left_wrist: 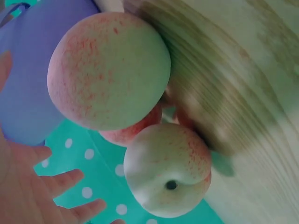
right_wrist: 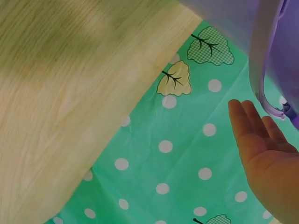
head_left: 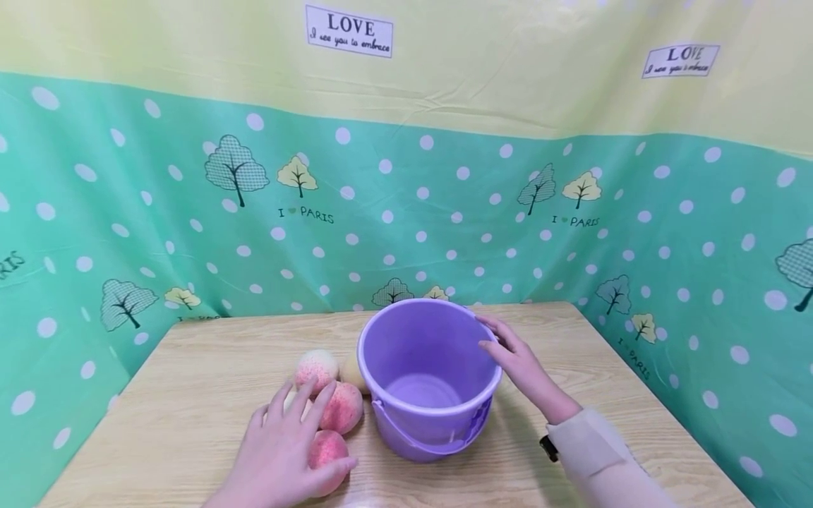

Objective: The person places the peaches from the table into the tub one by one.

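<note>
A purple bucket (head_left: 428, 353) stands upright on the wooden table, its inside bare, its handle hanging down at the front. Left of it lie several pink and white peaches (head_left: 341, 408). My left hand (head_left: 276, 448) hovers over them with spread fingers; in the left wrist view the hand (left_wrist: 32, 186) is beside two larger-looking peaches (left_wrist: 110, 70), gripping none. At the bucket's right rim is my right hand (head_left: 521, 363), its fingers extended along the rim. The right wrist view shows that hand (right_wrist: 266, 154) with straight fingers near the bucket's side (right_wrist: 224, 14).
A yellowish round fruit (head_left: 353, 374) is partly hidden behind the bucket's left side. Green and yellow patterned cloth (head_left: 406, 233) hangs behind the wooden table (head_left: 209, 381) and along both its sides. A dark band is on the right wrist.
</note>
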Tool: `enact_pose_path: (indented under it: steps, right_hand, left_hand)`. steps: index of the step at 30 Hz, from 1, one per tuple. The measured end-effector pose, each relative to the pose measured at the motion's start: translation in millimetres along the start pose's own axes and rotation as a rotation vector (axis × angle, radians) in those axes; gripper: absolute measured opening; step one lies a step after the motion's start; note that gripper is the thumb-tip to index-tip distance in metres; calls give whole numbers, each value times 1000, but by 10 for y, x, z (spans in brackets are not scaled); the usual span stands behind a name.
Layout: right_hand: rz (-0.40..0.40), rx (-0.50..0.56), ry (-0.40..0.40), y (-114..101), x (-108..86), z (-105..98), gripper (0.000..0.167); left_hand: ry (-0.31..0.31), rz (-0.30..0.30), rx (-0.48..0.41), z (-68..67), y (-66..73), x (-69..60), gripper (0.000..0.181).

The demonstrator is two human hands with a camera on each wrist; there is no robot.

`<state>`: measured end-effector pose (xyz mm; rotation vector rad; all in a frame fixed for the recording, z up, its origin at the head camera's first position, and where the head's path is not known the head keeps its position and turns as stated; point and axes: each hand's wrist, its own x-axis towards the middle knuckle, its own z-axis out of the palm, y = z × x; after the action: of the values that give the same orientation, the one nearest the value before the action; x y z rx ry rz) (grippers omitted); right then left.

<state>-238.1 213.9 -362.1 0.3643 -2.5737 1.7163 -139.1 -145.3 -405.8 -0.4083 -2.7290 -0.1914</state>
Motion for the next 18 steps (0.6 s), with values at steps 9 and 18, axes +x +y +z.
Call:
enact_pose_path:
  steps: [9, 18]
  right_hand:
    - [5, 67, -30, 70, 27, 19, 55]
    - [10, 87, 3, 113, 36, 37, 53]
  left_hand:
    - [-1, 34, 25, 88, 36, -48, 105]
    - [-51, 11, 21, 150, 63, -78, 107]
